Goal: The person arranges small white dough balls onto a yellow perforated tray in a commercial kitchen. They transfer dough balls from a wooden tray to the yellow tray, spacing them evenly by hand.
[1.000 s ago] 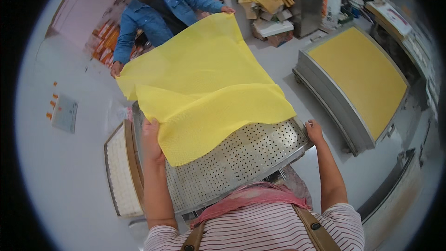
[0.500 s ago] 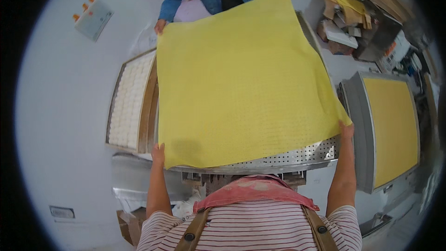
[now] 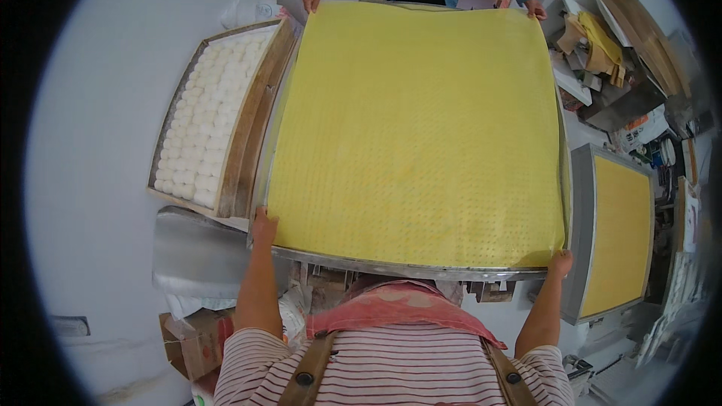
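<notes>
A large yellow cloth (image 3: 421,128) with a dotted texture lies spread over a metal tray (image 3: 406,266), whose front rim shows below it. My left hand (image 3: 264,227) is closed at the cloth's near left corner. At the near right corner, my right hand (image 3: 560,263) pinches the cloth by the tray's edge. Across from me, a co-worker in a blue jacket holds the two far corners, with one hand (image 3: 313,0) at the left and the other hand (image 3: 535,9) at the right.
To the left stands a wooden tray (image 3: 259,116) with rows of white dough balls (image 3: 203,120). A grey-framed tray (image 3: 583,233) with a yellow sheet is at the right. Cardboard and boxes (image 3: 594,53) are piled at the far right. An open carton (image 3: 199,346) sits below left.
The yellow cloth has come down from being held slanted and now lies flat over the perforated tray. Both my hands have lowered to the tray's near corners. The co-worker's hands have moved right.
</notes>
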